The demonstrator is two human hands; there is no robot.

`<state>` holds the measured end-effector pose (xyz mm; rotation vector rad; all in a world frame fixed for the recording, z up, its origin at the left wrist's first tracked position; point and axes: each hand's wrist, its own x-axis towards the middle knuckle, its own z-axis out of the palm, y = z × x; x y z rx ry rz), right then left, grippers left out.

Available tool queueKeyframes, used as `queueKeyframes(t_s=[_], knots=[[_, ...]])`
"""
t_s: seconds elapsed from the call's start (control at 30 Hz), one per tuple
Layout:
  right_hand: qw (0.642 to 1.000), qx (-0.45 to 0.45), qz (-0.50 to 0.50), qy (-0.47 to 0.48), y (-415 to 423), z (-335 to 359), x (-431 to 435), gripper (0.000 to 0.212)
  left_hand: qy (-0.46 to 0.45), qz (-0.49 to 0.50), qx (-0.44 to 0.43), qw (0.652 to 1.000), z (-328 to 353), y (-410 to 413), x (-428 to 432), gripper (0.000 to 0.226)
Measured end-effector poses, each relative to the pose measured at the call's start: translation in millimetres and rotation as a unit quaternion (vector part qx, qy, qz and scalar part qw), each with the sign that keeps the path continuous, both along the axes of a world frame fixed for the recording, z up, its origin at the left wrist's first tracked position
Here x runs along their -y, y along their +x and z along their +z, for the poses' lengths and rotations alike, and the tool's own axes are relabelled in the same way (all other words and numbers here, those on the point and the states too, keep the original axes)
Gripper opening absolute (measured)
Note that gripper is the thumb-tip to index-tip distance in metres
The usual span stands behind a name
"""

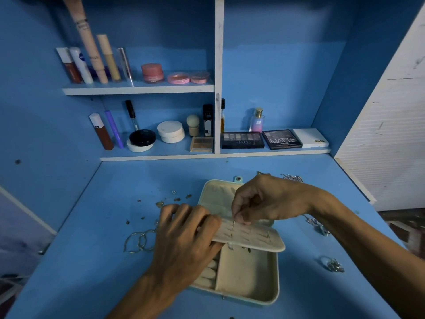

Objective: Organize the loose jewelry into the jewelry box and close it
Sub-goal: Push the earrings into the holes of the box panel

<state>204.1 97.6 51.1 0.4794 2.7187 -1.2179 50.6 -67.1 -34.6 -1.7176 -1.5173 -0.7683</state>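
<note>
Head view: my right hand (264, 201) pinches a tiny earring (233, 225) right on the soft flap (253, 238) of the open jewelry box (274, 284). My left hand (184, 233) grips the flap so it does not wobble. Loose hoops (139, 241) lie nearby on the worktop (103, 272).

Blue desk (115, 261), white-edged shelves (138, 89)

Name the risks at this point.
1. The earring pinched by the right hand is tiny; it could slip and fall into the jewelry box or onto the table.
2. The left hand grips the earring panel; if it shifts, the post may miss its hole.
</note>
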Motion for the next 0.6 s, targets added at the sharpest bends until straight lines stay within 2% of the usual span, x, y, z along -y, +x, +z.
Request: queueKeyframes(t_s=[0.23, 0.47, 0.6], knots=[[0.999, 0.009, 0.001, 0.037, -4, 2, 6, 0.012, -0.008, 0.003, -0.005, 1.0, -1, 0, 0, 0.019], [0.997, 0.06, 0.011, 0.052, -15, 9, 7, 0.012, -0.006, 0.012, -0.019, 1.0, -1, 0, -1, 0.037], [0.994, 0.079, 0.018, 0.077, -19, 11, 8, 0.01, -0.003, 0.015, -0.023, 1.0, -1, 0, -1, 0.039]])
